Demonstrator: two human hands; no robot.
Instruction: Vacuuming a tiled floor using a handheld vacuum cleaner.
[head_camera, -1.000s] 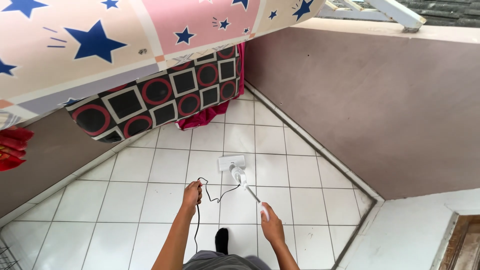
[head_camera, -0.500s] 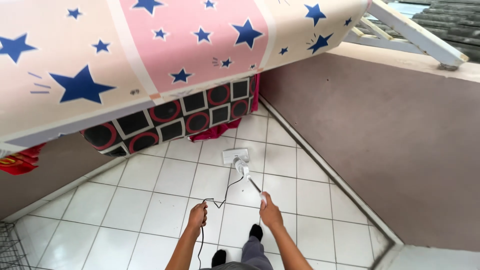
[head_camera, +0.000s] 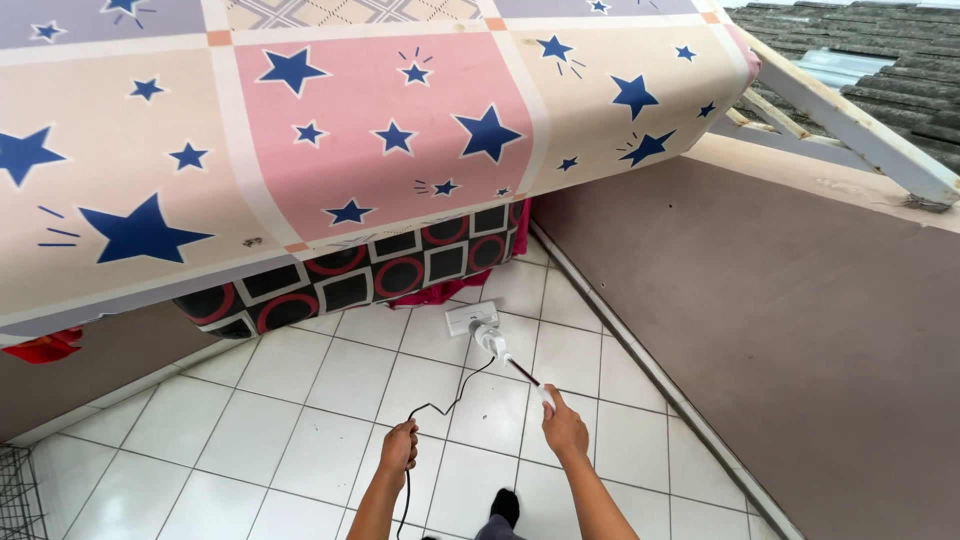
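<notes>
My right hand (head_camera: 565, 431) grips the handle of a white stick floor cleaner (head_camera: 492, 342). Its flat white head (head_camera: 471, 318) rests on the white floor tiles just under the edge of hanging fabrics. My left hand (head_camera: 399, 447) is closed around the cleaner's black cord (head_camera: 445, 402), which loops across the tiles from the cleaner body to my hand and then hangs down. My foot in a black sock (head_camera: 505, 505) shows at the bottom.
A large star-patterned sheet (head_camera: 330, 140) hangs overhead, with a black cloth of red circles (head_camera: 380, 270) and a crimson cloth (head_camera: 440, 290) below it. A brown wall (head_camera: 780, 330) runs along the right. Wire mesh (head_camera: 15, 495) sits bottom left.
The view has tilted up and I have stepped forward. The cleaner head has slid farther toward the hanging fabrics. Both hands keep their holds.
</notes>
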